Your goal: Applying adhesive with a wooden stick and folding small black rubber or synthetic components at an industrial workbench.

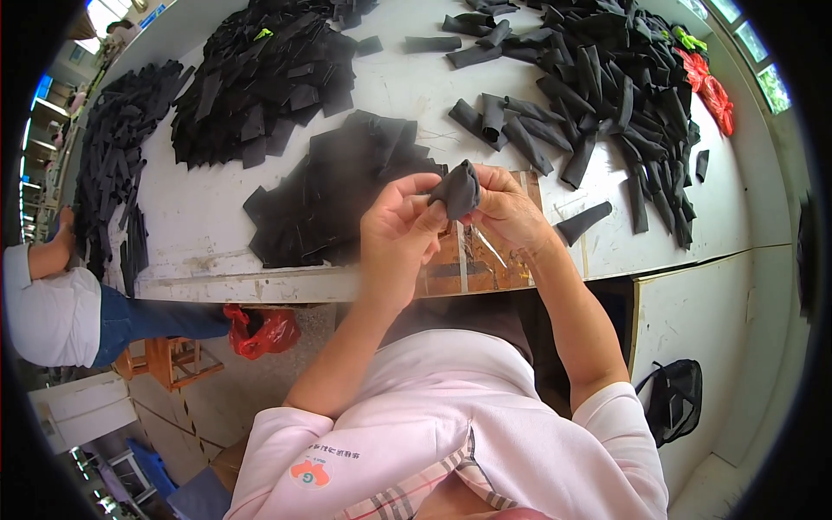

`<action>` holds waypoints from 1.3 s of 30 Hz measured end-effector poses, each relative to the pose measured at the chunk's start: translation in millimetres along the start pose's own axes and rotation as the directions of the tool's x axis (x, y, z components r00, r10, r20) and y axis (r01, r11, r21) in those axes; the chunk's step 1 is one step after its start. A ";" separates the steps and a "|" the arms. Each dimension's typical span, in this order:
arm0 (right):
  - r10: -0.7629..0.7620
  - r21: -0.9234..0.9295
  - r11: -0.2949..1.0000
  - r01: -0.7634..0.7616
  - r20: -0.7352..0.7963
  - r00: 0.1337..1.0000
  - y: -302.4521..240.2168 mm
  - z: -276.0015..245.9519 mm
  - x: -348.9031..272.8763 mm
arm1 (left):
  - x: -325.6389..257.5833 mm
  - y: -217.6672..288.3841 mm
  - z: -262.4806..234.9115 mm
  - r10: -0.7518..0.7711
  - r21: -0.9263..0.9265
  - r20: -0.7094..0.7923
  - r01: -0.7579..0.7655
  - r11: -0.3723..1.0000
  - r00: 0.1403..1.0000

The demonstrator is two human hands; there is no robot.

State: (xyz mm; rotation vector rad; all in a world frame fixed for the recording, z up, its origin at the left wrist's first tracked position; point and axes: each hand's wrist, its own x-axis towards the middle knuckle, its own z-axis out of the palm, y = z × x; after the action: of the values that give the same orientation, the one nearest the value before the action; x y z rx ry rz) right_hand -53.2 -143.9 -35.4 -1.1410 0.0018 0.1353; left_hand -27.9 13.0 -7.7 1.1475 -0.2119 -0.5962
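Dark grey fabric — a small folded or rolled piece point(457, 189) — sits pinched between both hands just above the near edge of the white table point(199, 225). The left hand point(397, 230) closes thumb and fingers on its lower left side; the right hand point(507, 208) clamps it from the right, fingers curled over the top. Beneath the hands lies a brown patch taped to the tabletop point(472, 260). Just beyond them a flat stack of black cut pieces point(334, 195) rests on the table, with a larger heap point(260, 78) further back and a spread of rolled dark tubes point(598, 87) to the right. Red bundles point(711, 87) lie at the far right edge — a red plastic bag point(260, 331) hangs under the table, and a black bag point(676, 399) sits on the floor to the right.
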 end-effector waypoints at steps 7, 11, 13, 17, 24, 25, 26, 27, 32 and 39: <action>-0.345 -0.547 0.815 0.191 -0.194 0.918 -20.5 16.7 -16.9 | 20.3 11.5 2.3 0.536 0.327 0.249 -0.591 0.737 0.806; -0.632 -0.966 0.003 0.259 0.199 0.749 -54.9 42.9 -22.4 | 6.2 16.4 20.2 0.521 -0.179 -0.092 -0.529 0.830 0.848; -0.514 -0.969 -0.062 0.237 0.235 0.825 -58.4 41.8 -20.3 | 2.9 12.2 14.7 0.599 -0.202 -0.115 -0.609 0.767 0.792; -0.378 -0.952 0.224 0.209 0.113 0.919 -12.4 5.1 -18.9 | 11.1 -11.8 1.2 0.421 -0.085 -0.025 -0.422 0.903 0.907; -0.513 -0.871 0.297 0.392 0.201 0.835 -16.4 5.0 -14.2 | 20.2 36.3 30.0 0.223 0.212 0.243 -0.276 0.937 0.944; -0.548 -0.813 0.375 0.444 0.192 0.814 -7.3 1.3 -15.2 | 20.2 23.9 32.2 0.307 0.366 0.261 -0.388 0.846 0.915; -0.332 -0.679 0.680 0.277 0.052 0.942 12.1 -7.8 -20.7 | 19.8 10.0 24.5 0.294 0.412 0.231 -0.367 0.834 0.927; -0.335 -0.676 0.681 0.282 0.056 0.941 9.3 -6.1 -19.1 | 20.7 6.0 19.8 0.284 0.463 0.193 -0.342 0.818 0.939; -0.310 -0.805 0.539 0.247 0.083 0.947 -9.4 -2.3 -17.5 | 23.6 11.1 28.6 0.429 0.385 0.217 -0.480 0.788 0.877; -0.311 -0.908 0.387 0.160 0.035 0.950 -32.8 12.7 -20.0 | 17.8 18.5 17.5 0.460 -0.043 0.185 -0.461 0.886 0.868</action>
State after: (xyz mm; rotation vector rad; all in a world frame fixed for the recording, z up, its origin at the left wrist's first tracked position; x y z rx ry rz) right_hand -70.4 -148.0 1.0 -2.2635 -0.1281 -0.2606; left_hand -14.9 -5.4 13.7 0.9935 -0.6346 -0.2761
